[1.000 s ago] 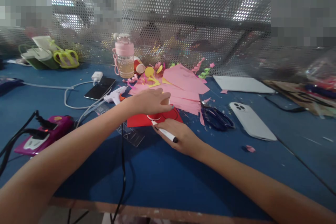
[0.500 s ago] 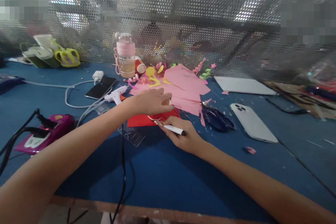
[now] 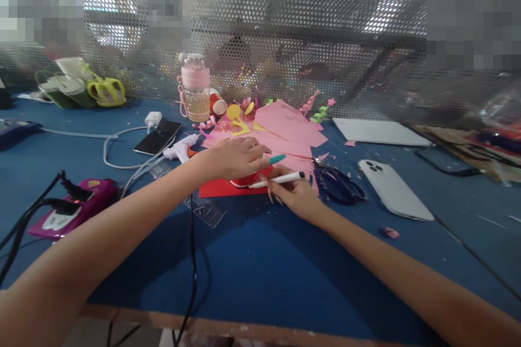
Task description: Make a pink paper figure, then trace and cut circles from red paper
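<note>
Red paper [image 3: 211, 188] lies on the blue table in front of me. On it stands a red cup [image 3: 243, 180], mostly covered by my left hand [image 3: 238, 158], with a pale rim showing low down against the paper. My left fingers curve over the cup from above and grip it. A long teal nail sticks out from that thumb. In my right hand [image 3: 295, 192] is a white marker [image 3: 280, 179] with a black end, pinched between the fingers. Its tip points left, close to the cup's rim.
Pink paper sheets [image 3: 285, 124] with yellow scraps lie behind my hands. Scissors [image 3: 340, 181] and a white phone [image 3: 393, 190] are on the right. A glue gun [image 3: 179, 149], a black phone [image 3: 158, 137], a pink bottle [image 3: 195, 89] and a purple power strip [image 3: 77, 206] are on the left.
My right hand has shifted right and slightly up with the marker, whose tip has moved right along the cup's rim. My left hand stays over the cup, its thumb nail now showing teal.
</note>
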The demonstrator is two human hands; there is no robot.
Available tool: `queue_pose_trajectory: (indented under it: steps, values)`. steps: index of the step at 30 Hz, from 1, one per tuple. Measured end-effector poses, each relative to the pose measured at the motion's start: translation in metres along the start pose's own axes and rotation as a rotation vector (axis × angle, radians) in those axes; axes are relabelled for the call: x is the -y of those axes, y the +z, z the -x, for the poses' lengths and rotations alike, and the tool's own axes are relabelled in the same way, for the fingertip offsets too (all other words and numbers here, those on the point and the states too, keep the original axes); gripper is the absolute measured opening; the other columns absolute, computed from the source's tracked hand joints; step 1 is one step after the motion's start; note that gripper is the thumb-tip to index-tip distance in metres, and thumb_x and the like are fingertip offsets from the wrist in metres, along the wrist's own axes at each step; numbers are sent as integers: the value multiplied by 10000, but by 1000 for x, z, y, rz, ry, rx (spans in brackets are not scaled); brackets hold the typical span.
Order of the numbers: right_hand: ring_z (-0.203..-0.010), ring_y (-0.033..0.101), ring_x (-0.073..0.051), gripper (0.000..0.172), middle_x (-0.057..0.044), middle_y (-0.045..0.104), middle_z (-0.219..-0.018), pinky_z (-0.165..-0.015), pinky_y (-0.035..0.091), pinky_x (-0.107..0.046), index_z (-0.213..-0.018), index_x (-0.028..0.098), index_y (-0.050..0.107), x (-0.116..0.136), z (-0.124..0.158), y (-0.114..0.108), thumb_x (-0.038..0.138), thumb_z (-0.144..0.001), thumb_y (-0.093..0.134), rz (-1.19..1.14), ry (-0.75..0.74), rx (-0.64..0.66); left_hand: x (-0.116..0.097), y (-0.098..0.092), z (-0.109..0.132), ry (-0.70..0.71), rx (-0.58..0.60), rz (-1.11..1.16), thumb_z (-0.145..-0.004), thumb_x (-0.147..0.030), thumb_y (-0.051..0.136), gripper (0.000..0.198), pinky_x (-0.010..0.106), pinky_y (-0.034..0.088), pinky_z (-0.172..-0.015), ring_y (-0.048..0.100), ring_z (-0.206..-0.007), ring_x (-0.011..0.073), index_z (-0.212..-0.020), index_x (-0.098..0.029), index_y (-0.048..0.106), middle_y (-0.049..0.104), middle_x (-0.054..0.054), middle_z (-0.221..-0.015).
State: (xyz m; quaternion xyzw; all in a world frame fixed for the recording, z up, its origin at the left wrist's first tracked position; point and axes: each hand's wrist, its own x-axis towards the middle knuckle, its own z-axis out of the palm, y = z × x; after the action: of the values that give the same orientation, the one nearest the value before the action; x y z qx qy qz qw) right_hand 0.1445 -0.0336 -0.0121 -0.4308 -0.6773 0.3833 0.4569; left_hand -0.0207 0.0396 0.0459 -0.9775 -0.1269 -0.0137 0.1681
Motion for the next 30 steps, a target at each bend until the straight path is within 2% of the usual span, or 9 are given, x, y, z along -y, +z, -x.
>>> queue_pose_trajectory:
  steps: [5,8,11,15,18,23,30]
  values:
    - [-341,363,-49,298,76,451,-441,-345,259,-193,-652,186,444,-5,-5,-3,410,-687,638,-126,80,-21,1,5,0,-56,-27,94,-916,-274,189,411,371,293,-980,392,-1188,219,-1212,-165,452,467,101,-1291]
    - [-310,338,-43,351,87,422,-395,-324,227,-191,-621,193,407,-5,-10,-4,442,-652,653,-158,153,-45,1,3,-1,-75,8,117,-917,-295,168,438,375,282,-990,372,-1209,226,-1239,-149,426,447,113,-1309]
    - [-283,305,-39,408,93,414,-373,-300,190,-190,-633,196,405,-3,-15,-2,504,-584,668,-202,245,-72,-1,-1,-2,-98,63,129,-914,-343,146,470,403,254,-1007,309,-1255,246,-1286,-155,363,337,108,-1389]
    - [-266,299,-36,451,82,444,-361,-284,163,-179,-621,193,403,-1,-20,0,526,-521,690,-231,321,-109,-3,-6,-4,-234,129,230,-888,-457,108,538,410,242,-1018,211,-1308,232,-1357,-211,203,220,58,-1446]
    - [-251,297,-35,463,79,452,-359,-278,155,-176,-609,196,388,-2,-22,-2,523,-503,698,-240,334,-134,-4,-8,-4,-317,139,311,-860,-526,94,592,421,220,-1027,179,-1321,231,-1376,-238,119,188,44,-1457]
    - [-262,340,-51,460,90,426,-361,-284,191,-174,-617,203,379,-6,-27,-4,532,-511,683,-252,324,-157,-3,-6,-4,-341,125,377,-834,-581,101,629,446,161,-1042,127,-1334,242,-1382,-274,65,165,27,-1463]
    - [-257,278,-42,439,107,350,-334,-281,167,-183,-584,201,387,-9,-40,-3,523,-513,677,-262,290,-157,-5,-8,-3,-322,117,394,-832,-591,100,632,448,132,-1048,96,-1339,244,-1378,-274,100,165,17,-1463]
